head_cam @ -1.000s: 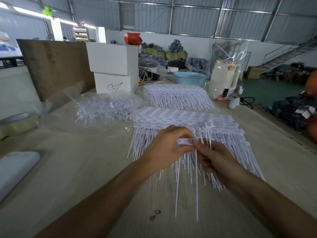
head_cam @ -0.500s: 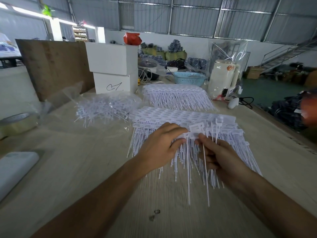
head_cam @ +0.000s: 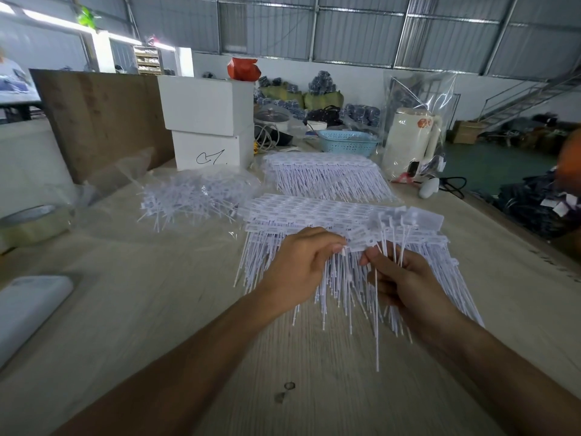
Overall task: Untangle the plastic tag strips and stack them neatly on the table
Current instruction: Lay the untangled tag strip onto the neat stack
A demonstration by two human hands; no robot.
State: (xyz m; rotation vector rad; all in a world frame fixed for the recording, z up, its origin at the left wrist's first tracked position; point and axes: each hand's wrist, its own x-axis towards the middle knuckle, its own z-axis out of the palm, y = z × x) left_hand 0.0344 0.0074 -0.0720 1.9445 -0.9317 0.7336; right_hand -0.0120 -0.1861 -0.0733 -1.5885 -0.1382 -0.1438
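Both bare forearms reach in from the bottom edge and meet over the near stack of white plastic tag strips [head_cam: 314, 212], which lies flat on the pale wooden table [head_cam: 157, 309] with its thin tails fanned toward the person. The left hand [head_cam: 298, 265] is knuckles-up, fingers curled under, thumb and forefinger pinching the left end of a white tag strip [head_cam: 361, 242] held just above the front edge of that stack. The right hand [head_cam: 405, 278] sits just right of it, fingers curled round several of the strip's thin white tails, thumb pressed up against the strip's underside; one long tail hangs down past the wrist toward the table.

Behind the near stack lies a second neat stack of white tag strips [head_cam: 323, 174]. To the left of the near stack is a loose tangle of white tags [head_cam: 195, 196] on clear plastic film. Behind that tangle stand two white cardboard boxes [head_cam: 207, 121], one on the other. A roll of tape [head_cam: 31, 225] sits far left of the stack.
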